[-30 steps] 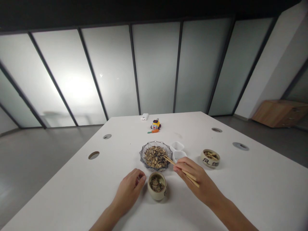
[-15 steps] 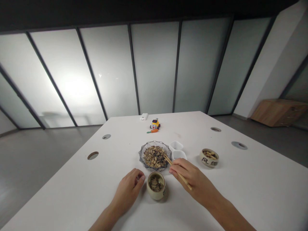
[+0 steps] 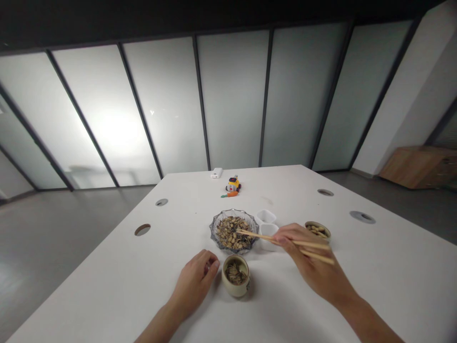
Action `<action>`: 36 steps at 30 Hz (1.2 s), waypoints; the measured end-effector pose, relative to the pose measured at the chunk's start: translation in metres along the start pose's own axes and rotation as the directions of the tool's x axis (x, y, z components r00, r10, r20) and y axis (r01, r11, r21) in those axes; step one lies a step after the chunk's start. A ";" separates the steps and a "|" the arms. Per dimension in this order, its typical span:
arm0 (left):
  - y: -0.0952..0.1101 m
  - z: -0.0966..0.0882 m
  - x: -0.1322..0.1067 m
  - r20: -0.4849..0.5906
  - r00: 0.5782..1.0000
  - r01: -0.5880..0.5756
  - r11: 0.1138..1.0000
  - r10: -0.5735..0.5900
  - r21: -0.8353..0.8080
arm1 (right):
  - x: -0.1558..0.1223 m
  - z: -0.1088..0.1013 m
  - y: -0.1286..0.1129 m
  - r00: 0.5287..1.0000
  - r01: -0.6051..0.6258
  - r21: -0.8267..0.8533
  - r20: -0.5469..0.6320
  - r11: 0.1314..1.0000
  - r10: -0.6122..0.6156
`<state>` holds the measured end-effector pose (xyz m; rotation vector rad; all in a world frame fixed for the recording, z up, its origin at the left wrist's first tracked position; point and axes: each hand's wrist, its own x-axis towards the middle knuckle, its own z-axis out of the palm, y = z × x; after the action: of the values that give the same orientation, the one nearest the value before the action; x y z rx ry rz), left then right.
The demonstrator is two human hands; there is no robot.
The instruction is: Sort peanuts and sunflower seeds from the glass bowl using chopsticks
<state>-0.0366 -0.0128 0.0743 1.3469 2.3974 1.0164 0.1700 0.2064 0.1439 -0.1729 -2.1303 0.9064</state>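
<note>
My right hand (image 3: 310,257) grips a pair of wooden chopsticks (image 3: 264,236). Their tips are over the melon and sunflower seeds (image 3: 232,232), which lie mixed in a scalloped glass bowl (image 3: 215,240). Whether the tips pinch a seed is too small to tell. Loosely curled, my left hand (image 3: 194,281) rests on the table just left of a small cream ceramic cup (image 3: 235,289), with nothing visible in its fingers. Striped sunflower seeds (image 3: 235,274) lie inside that cup. Partly behind my right hand stands another ceramic cup (image 3: 326,233) holding peanuts.
Two white plastic cups (image 3: 266,216) stand right of the glass bowl. Farther back on the white table (image 3: 171,262) are a yellow toy vehicle (image 3: 233,183), a toy carrot (image 3: 230,195) and a white box-like device (image 3: 216,173). Round holes (image 3: 143,230) pierce the tabletop.
My right hand has moved right, and the chopsticks now lie flatter, their tips over the middle of the seeds. My left hand stays beside the cup. The view has shifted slightly.
</note>
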 end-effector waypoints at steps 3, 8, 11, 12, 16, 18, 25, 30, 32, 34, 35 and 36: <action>0.001 0.000 -0.001 0.003 1.000 0.000 1.000 0.000 0.005 | 0.002 -0.014 -0.002 0.971 -0.238 0.248 0.068 0.939 0.228; 0.000 0.001 -0.001 0.004 1.000 0.006 1.000 -0.006 0.003 | -0.001 -0.022 -0.008 0.910 -0.378 0.373 0.320 0.848 0.265; -0.001 0.001 0.000 0.002 1.000 0.008 1.000 -0.008 0.007 | -0.001 -0.019 -0.009 0.929 -0.322 0.339 0.292 0.884 0.226; -0.001 0.001 0.001 0.002 1.000 0.007 1.000 -0.007 0.008 | 0.000 -0.017 -0.008 0.945 -0.290 0.321 0.242 0.902 0.218; 0.000 0.001 0.001 0.004 1.000 0.003 1.000 -0.003 0.012 | 0.001 -0.007 -0.002 0.988 -0.139 0.122 -0.051 0.983 0.146; 0.001 0.000 0.000 0.005 1.000 0.002 1.000 -0.002 0.014 | -0.001 0.001 0.003 0.992 -0.044 -0.006 -0.121 0.999 0.043; 0.003 -0.001 -0.001 -0.002 1.000 -0.002 1.000 0.002 0.019 | -0.012 0.029 0.016 0.987 0.156 -0.059 0.047 0.986 -0.154; 0.002 0.000 -0.001 -0.009 1.000 -0.003 1.000 0.003 0.026 | -0.015 0.035 0.019 0.985 0.138 -0.092 0.114 0.986 -0.128; 0.002 0.000 0.000 -0.005 1.000 -0.001 0.999 0.002 0.033 | -0.015 0.036 0.022 0.985 0.136 -0.099 0.119 0.986 -0.124; 0.002 0.000 0.000 0.000 1.000 -0.002 0.999 0.002 0.035 | -0.016 0.037 0.024 0.985 0.138 -0.104 0.115 0.985 -0.126; 0.002 0.000 0.000 0.000 1.000 -0.004 0.999 0.004 0.036 | -0.017 0.038 0.025 0.986 0.141 -0.106 0.108 0.984 -0.129; 0.002 0.000 0.000 0.001 1.000 -0.006 0.999 0.006 0.036 | -0.017 0.038 0.026 0.986 0.143 -0.106 0.100 0.984 -0.132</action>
<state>-0.0359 -0.0120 0.0756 1.3670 2.4237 0.9784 0.1494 0.1981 0.0998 -0.0398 -2.2509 0.7269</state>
